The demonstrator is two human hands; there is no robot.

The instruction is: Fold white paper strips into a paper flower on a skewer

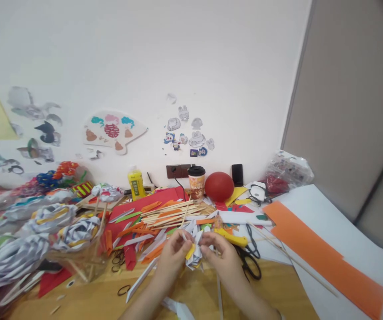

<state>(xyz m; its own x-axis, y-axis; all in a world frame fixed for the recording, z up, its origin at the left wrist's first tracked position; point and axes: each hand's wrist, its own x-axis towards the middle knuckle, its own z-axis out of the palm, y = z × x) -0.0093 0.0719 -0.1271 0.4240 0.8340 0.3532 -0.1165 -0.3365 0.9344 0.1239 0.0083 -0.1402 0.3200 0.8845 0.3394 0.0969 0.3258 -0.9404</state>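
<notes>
Basically, paper flower (pixel 196 257), white with some yellow, sits right between the two hands, held above the front of the surface (pixel 94 300). Left hand (pixel 176 250) pinches its left side by the yellow bit; right hand (pixel 218 254) has thumb and fingertips closed on the right side. Both about equally near, neither clearly closer. Long axis seems to run away from the person, pointed folds toward the wooden sticks (pixel 168 215). Scissors (pixel 252 268) lie just beside the right wrist. Underside hidden, can't tell.
</notes>
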